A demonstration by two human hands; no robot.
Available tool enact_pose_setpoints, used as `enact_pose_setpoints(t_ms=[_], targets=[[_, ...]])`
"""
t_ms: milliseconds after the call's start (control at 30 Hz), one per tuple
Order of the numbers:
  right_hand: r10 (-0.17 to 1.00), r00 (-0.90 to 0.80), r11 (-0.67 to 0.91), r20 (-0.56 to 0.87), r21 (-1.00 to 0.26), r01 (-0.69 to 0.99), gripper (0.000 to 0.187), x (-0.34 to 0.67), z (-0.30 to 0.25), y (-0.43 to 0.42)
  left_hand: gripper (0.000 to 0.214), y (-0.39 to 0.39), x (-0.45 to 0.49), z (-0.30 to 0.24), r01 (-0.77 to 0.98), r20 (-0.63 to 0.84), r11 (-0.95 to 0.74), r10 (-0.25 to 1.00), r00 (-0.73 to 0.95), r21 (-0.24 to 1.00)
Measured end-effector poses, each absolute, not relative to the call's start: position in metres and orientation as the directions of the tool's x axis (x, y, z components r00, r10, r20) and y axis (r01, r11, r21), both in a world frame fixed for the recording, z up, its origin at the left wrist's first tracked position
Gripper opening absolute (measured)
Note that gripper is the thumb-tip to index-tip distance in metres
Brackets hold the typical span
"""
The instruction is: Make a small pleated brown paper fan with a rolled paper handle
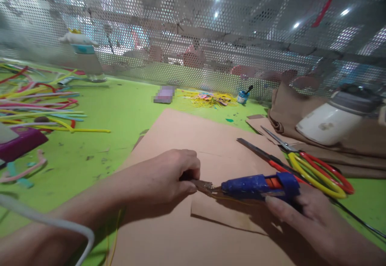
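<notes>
My left hand (173, 173) is closed, pinching a small brown piece (203, 185) with a frayed-looking end between thumb and fingers. My right hand (313, 213) grips a blue hot glue gun (250, 186), its body pointing left. The gun's nozzle meets the end of the brown piece, or lies very close to it; I cannot tell which. Under both hands lies a large sheet of tan paper (169, 137). A smaller tan paper strip (223, 214) rests on it below the gun. Thin yellow strands hang near my left wrist.
Scissors with red and yellow handles (319, 173) and a dark blade (253, 147) lie beyond my right hand. Brown folded cloth (283, 113) carries a white bottle (328, 117). Colourful strips (39, 105) spread at left; a white curved bar (54, 222) crosses my left forearm. A blue jar (242, 97) stands behind.
</notes>
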State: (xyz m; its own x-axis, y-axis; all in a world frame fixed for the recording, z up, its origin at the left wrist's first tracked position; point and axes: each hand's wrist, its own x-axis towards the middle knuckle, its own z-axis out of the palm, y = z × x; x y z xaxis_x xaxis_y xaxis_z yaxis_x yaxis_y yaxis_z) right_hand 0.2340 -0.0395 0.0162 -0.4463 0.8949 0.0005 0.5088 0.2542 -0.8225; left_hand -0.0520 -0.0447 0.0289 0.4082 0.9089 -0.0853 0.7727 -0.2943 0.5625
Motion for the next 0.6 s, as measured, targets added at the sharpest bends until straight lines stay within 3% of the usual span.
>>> enact_pose_setpoints(t_ms=[333, 500, 600], targets=[[0.919, -0.394, 0.225, 0.008, -0.832, 0.507, 0.034, 0.223, 0.016, -0.037, 0.008, -0.045, -0.05, 0.029, 0.773, -0.072, -0.316, 0.904, 0.421, 0.55], [0.832, -0.554, 0.274, -0.032, -0.845, 0.46, 0.031, 0.224, 0.019, -0.035, 0.007, -0.045, -0.049, 0.03, 0.783, -0.07, -0.314, 0.909, 0.412, 0.537], [0.847, -0.532, 0.268, -0.022, -0.846, 0.461, 0.031, 0.222, 0.02, -0.037, 0.006, -0.045, -0.049, 0.03, 0.784, -0.083, -0.304, 0.909, 0.409, 0.541]])
